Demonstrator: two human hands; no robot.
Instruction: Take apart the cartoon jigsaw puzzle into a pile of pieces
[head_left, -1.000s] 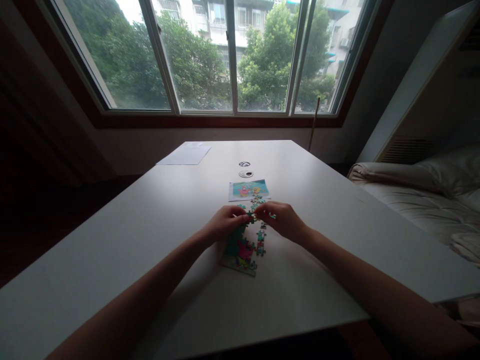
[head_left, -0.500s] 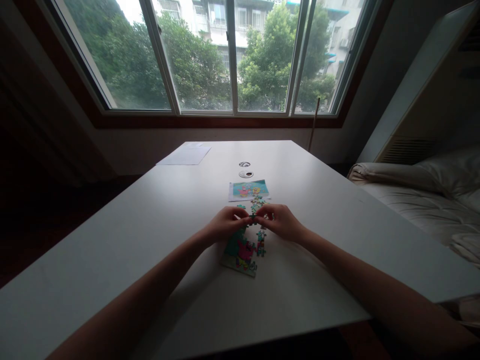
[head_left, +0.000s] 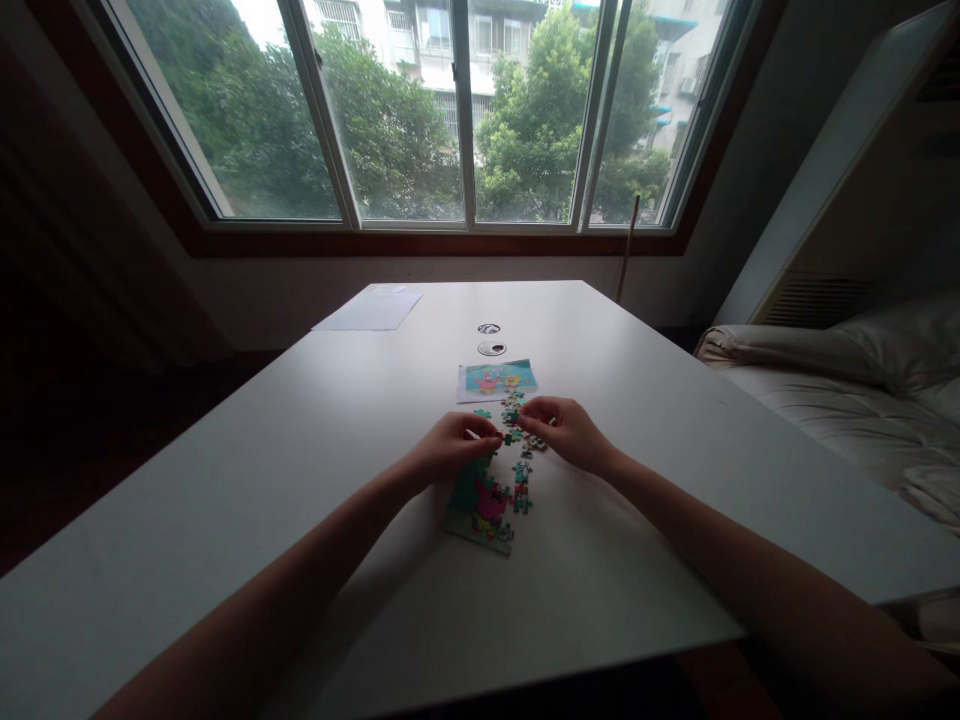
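Note:
My left hand is closed in a pinch, with a small jigsaw puzzle piece at its fingertips. Farther out and to the right, my right hand pinches another greenish puzzle piece above the loose ones. Below my left hand lies a joined puzzle section with a pink cartoon figure on green, partly covered by that hand. A narrow joined strip of pieces lies just right of it, with a gap between. Several loose pieces are scattered under and beside my right fingers.
A reference picture with cartoon figures lies beyond the pieces. Two round flat items are farther back on the white table. Paper sheets lie at the far left corner. A cushioned seat stands to the right.
My right hand has moved away from my left fingertips, slightly up and to the right, to the loose pieces. My left hand has stayed nearly still.

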